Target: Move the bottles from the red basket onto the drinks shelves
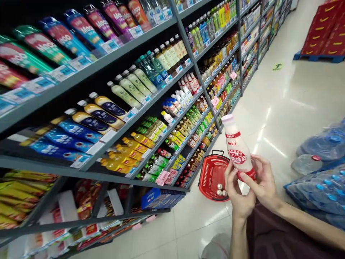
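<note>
Both my hands are wrapped round the lower part of a white drink bottle [237,144] with a pinkish cap and red printing. My left hand [239,199] grips it from the left, and my right hand [265,183] closes on it from the right, thumb across the front near the base. The bottle is tilted slightly, its cap up and leaning left. Beyond the hands, a red shopping basket [208,169] stands on the floor, with several small white-capped bottles [221,190] inside, partly hidden by my left hand.
Drink shelves [151,104] run along the left, with bottles in rows. Large water bottles [320,144] and wrapped water packs [320,194] stand at the right. Farther back, red boxes [323,32] are stacked on a blue pallet [318,58]. A green arrow sticker [277,67] marks the floor.
</note>
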`<state>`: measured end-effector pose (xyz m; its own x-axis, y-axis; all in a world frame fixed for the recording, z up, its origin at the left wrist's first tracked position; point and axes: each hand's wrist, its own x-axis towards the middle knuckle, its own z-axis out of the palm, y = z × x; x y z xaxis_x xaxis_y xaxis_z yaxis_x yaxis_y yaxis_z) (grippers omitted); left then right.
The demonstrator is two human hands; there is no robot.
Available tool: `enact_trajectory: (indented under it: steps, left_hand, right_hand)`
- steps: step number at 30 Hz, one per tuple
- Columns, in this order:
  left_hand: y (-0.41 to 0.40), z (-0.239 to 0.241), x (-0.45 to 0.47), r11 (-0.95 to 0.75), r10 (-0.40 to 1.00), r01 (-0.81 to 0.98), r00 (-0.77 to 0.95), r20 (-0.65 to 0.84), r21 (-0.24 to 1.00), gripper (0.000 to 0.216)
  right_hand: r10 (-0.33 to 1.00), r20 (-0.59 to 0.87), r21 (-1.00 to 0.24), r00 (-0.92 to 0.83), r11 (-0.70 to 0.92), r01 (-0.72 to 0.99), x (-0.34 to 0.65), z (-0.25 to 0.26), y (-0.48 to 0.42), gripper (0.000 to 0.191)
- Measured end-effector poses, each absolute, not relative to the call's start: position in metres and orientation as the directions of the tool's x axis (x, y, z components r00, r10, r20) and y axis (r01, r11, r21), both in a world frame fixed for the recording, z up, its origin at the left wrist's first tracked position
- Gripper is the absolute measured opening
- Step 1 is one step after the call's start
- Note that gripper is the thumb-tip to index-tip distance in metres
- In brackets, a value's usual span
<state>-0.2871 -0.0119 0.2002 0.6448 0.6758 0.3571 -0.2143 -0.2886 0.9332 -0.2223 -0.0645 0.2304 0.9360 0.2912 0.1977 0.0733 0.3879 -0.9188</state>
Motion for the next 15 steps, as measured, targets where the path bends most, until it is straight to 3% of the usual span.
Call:
enact_trajectory:
  steps: [9,12,15]
  left_hand:
    - [-0.021,0.19,-0.287,-0.357,0.712,-0.218,0.566,0.415,0.908,0.063]
    - [-0.02,0.203,-0.292,-0.303,0.683,-0.321,0.584,0.439,0.897,0.062]
    - [-0.016,0.218,-0.292,-0.175,0.662,-0.428,0.616,0.428,0.887,0.06]
  right_hand:
    - [0.29,0.281,-0.91,0.915,0.382,0.158,-0.224,0.234,-0.071,0.045]
    - [0.311,0.376,-0.888,0.873,0.391,0.243,-0.223,0.23,-0.08,0.025]
    - [0.258,0.491,-0.854,0.832,0.332,0.401,-0.218,0.225,-0.084,0.022]
